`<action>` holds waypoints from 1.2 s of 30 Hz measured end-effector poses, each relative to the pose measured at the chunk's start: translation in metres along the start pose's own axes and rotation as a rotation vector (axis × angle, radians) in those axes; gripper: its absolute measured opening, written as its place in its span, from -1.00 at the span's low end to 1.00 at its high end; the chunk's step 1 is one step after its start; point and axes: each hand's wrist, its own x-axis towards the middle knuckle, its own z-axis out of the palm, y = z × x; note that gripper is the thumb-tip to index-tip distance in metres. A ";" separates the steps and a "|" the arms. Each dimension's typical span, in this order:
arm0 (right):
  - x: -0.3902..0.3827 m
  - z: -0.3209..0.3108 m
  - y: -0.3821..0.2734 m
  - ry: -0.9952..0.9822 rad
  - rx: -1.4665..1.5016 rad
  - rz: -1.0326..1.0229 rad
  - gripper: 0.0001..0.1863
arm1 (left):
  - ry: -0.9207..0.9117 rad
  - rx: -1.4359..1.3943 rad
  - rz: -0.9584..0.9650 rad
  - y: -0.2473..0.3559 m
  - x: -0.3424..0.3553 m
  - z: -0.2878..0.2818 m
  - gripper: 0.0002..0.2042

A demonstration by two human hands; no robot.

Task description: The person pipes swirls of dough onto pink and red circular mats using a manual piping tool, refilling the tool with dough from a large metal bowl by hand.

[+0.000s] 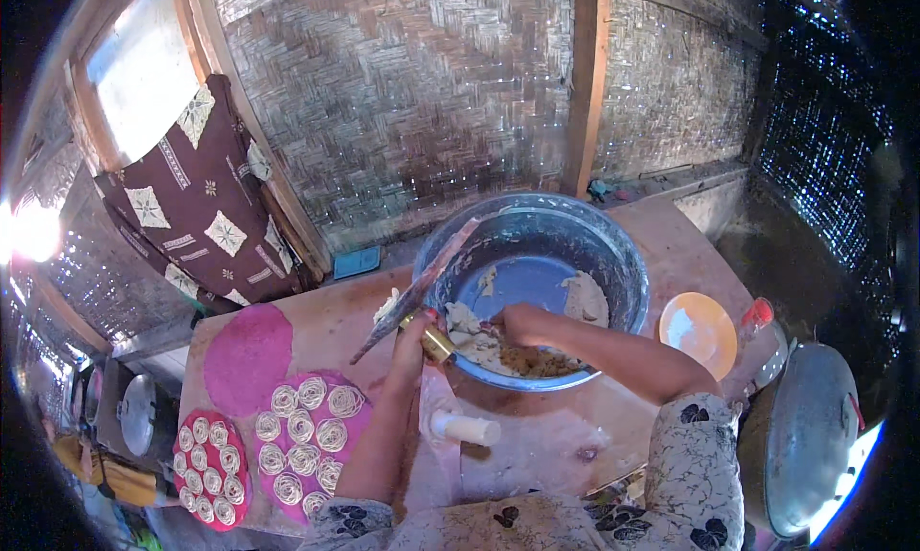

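Observation:
My left hand (pixel 410 338) is closed around a brass tube (pixel 437 342). A long wooden bar (pixel 418 287) runs slantwise past that hand, over the near left rim of a large blue basin (pixel 628 264). Down inside the basin, my right hand (pixel 522 324) has its fingers curled into pale, crumbly dough (pixel 467 321); the fingertips are partly hidden. Brown crumbly stuff (pixel 539 361) lies beside it, and more dough (pixel 585 297) clings to the right wall. On the table in front of me rests a white cylinder (pixel 467 428), like a plunger.
Coiled noodle-like nests sit on a pink round mat (pixel 356 426) and a red one (pixel 233 460); another pink mat (pixel 249 359) is bare. An orange plate (pixel 714 331) with white powder and a big metal pot (pixel 813 436) stand right. A woven wall (pixel 402 101) closes the back.

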 end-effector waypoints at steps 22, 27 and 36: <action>-0.184 -0.222 -0.012 -0.196 0.313 -0.101 -0.66 | -0.307 1.759 0.969 0.143 -0.023 0.076 -0.56; -0.179 -0.177 -0.069 0.761 -0.920 -0.299 -0.70 | -0.278 1.603 1.028 0.130 -0.014 0.096 -0.56; -0.221 -0.133 -0.057 0.922 -0.867 -0.185 -0.59 | -0.146 1.674 1.306 0.107 0.044 0.065 -0.59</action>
